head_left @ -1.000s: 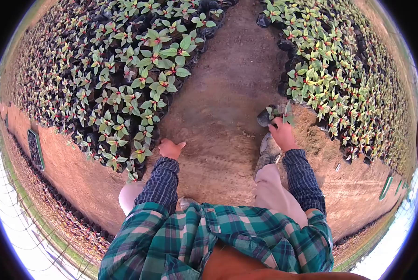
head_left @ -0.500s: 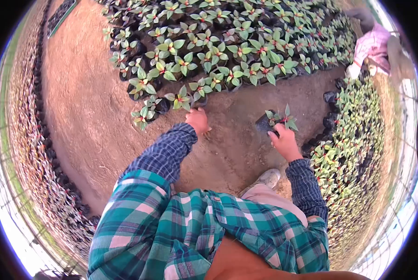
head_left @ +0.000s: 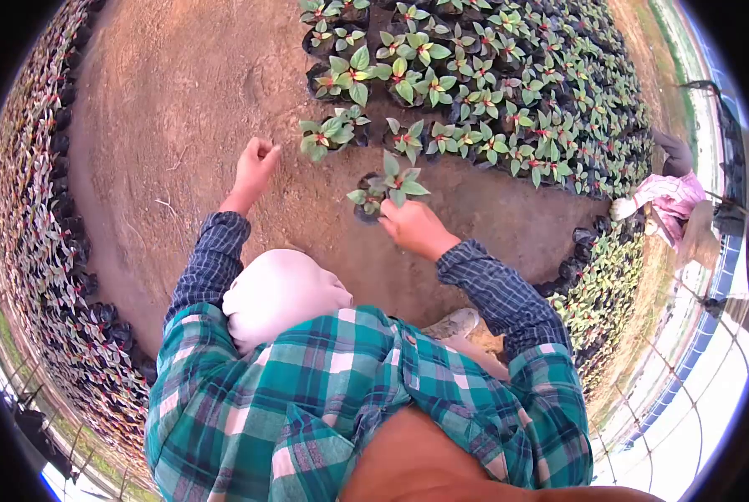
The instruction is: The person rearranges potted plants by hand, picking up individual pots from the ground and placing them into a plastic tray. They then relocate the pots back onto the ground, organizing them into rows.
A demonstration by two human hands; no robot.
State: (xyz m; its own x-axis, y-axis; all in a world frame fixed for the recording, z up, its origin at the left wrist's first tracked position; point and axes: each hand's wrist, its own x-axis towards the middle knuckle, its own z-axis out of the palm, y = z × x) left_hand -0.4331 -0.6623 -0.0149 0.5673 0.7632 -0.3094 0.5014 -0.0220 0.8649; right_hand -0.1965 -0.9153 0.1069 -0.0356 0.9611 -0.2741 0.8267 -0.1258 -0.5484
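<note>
One seedling (head_left: 398,181) rides right at the fingertips of the right hand (head_left: 419,229), over brown soil (head_left: 207,92), its dark bag (head_left: 364,216) peeking out just left of those fingers. Thumb and fingers are pinching low, beneath the leaves, a hold that looks meant to spare the foliage; whether they grip bag or stem, the leaves won't show. Over to the left hand (head_left: 255,170), well apart: fingers curled toward the thumb, nothing visible in them, and I can't tell whether the tips meet. Just beyond the right fingertips, slightly left, stands a small leafy clump (head_left: 327,136); farther out and rightward runs the packed bed of bagged seedlings (head_left: 508,92), set side by side, probably so the soft bags prop one another upright. A pale knee (head_left: 282,293) sits bodyward of both sets of fingers, likely steadying this low reach.
</note>
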